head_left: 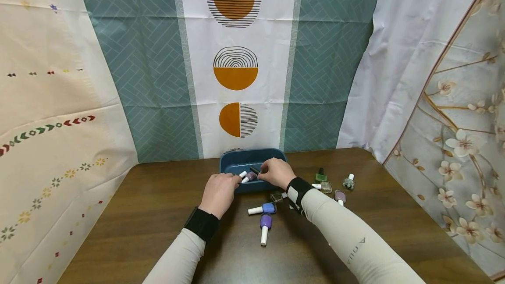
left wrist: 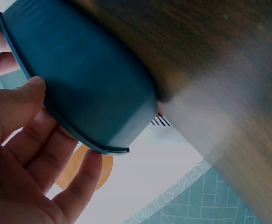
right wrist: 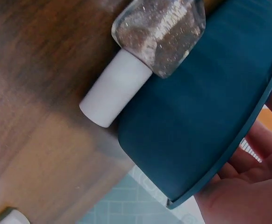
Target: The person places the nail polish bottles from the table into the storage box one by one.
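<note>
"Starting left, what's the left hand (head_left: pixel 222 192) doing?"
"Gripping, it seems, the rim of the smooth, round-cornered blue bin (head_left: pixel 246 157); white-capped bottles (head_left: pixel 250 176) lie inside."
"And the right hand (head_left: pixel 278 173)?"
"Pinching a dark-capped bottle (head_left: pixel 254 170) in or just above the bin. A loose pinch might drop it, glass knocking glass."
"Further right?"
"A green bottle (head_left: pixel 321 178) on the wood-grained table (head_left: pixel 158 214); a brushing sleeve (head_left: pixel 351 231) could topple it."
</note>
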A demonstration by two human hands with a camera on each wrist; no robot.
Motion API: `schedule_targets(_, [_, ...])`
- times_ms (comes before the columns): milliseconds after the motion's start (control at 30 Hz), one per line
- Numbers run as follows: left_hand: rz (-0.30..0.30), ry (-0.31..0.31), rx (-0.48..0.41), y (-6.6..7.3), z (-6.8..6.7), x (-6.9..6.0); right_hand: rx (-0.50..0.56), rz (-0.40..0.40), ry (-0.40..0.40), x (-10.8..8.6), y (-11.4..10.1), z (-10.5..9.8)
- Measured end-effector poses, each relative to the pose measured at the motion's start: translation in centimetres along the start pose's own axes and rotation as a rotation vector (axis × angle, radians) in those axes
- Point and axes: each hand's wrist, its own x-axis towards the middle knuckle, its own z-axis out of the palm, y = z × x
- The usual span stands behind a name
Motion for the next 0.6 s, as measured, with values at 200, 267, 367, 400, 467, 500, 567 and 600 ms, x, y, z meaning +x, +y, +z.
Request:
schedule_targets(200, [0.000, -0.001, -0.002, 0.02, 0.11, 0.02, -0.017, 0.004, -0.074, 0.45, -0.09, -0.21])
schedule_targets(267, [0.002, -0.002, -0.001, 0.03, 0.14, -0.01, -0.019, 0.004, -0.085, 0.45, -0.12, -0.26])
schedule_targets(367, [0.012, 0.014, 0.009, 0.06, 0.17, -0.07, -0.014, -0.001, -0.092, 0.30, -0.19, -0.41])
schedule_targets(400, [0.015, 0.023, 0.014, 0.06, 0.17, -0.09, -0.012, -0.005, -0.094, 0.20, -0.25, -0.52])
schedule_targets(467, [0.022, 0.040, 0.024, 0.06, 0.17, -0.13, -0.009, -0.013, -0.099, 0.03, -0.38, -0.75])
schedule_targets(500, [0.025, 0.046, 0.026, 0.06, 0.17, -0.14, -0.011, -0.018, -0.100, -0.04, -0.44, -0.83])
schedule_targets(567, [0.026, 0.048, 0.030, 0.05, 0.20, -0.15, -0.016, -0.019, -0.104, -0.14, -0.56, -0.96])
schedule_targets(600, [0.026, 0.045, 0.029, 0.05, 0.18, -0.15, -0.018, -0.018, -0.107, -0.13, -0.58, -0.96])
